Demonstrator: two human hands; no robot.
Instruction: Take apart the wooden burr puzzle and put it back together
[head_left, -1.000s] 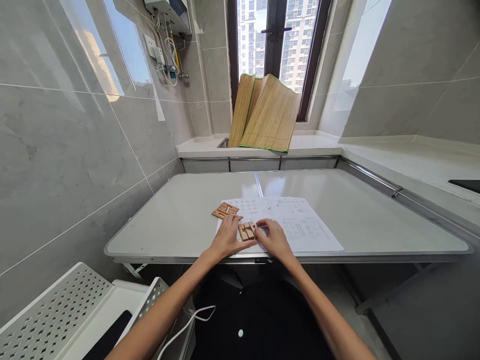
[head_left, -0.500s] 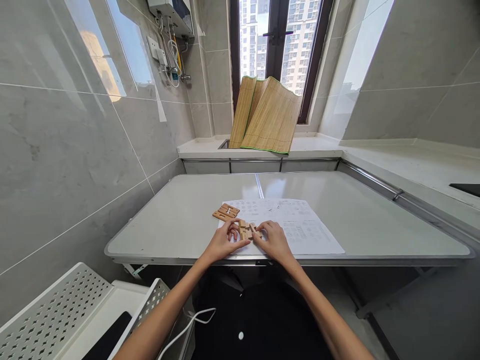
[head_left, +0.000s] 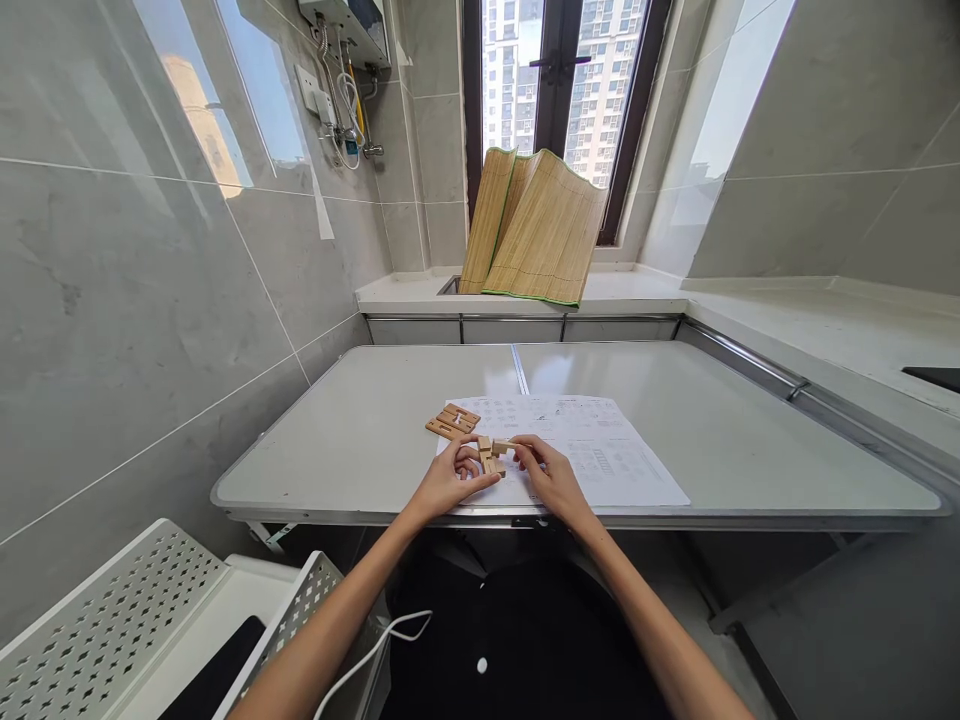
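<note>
A small cluster of wooden puzzle pcs [head_left: 491, 455] is held up just above the instruction sheet [head_left: 600, 450], between both hands, at the near edge of the table [head_left: 360, 430]. A few slotted bars appear already interlocked, one standing roughly upright w/ another crossing it toward the right; exact joints can't be made out at this size. A second flat set of wooden pcs [head_left: 452, 422] is left lying apart, just beyond the left hand, half on the sheet's corner, so the build is judged only partly done.

The cluster's left side is pinched by the left hand [head_left: 448, 480], fingers curled closed round it. The crossing bar's right end is gripped by the right hand [head_left: 549, 477], thumb and fingertips closed on it. The cluster thus sits between the two grips, touching both.

Further back, a bamboo mat [head_left: 536, 225] is propped against the window [head_left: 555, 80].
</note>
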